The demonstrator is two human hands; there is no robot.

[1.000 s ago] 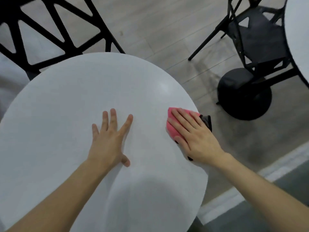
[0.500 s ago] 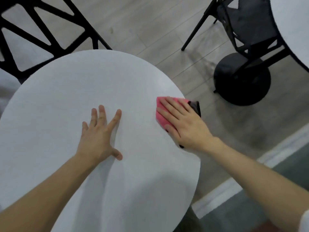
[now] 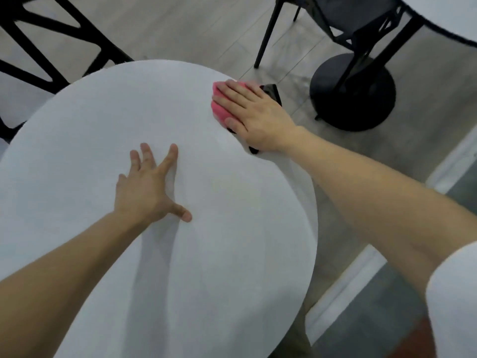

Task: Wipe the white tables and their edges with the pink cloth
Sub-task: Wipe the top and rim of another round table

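1. Pink cloth: lying at the far right edge of the white tabletop.
2. Right hand: pressing flat on the cloth, fingers straight.
3. Left hand: resting flat mid-tabletop, fingers spreading, holding nothing.
4. Black chair: standing beyond the far left rim.

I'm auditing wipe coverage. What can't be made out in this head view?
Head view:
Pink cloth: mostly covered by the right hand.
Dark piece at the rim: unclear, blurred, half under that hand.
White table: near side cut off by the bottom edge.
Second white table: cropped by the top right corner.
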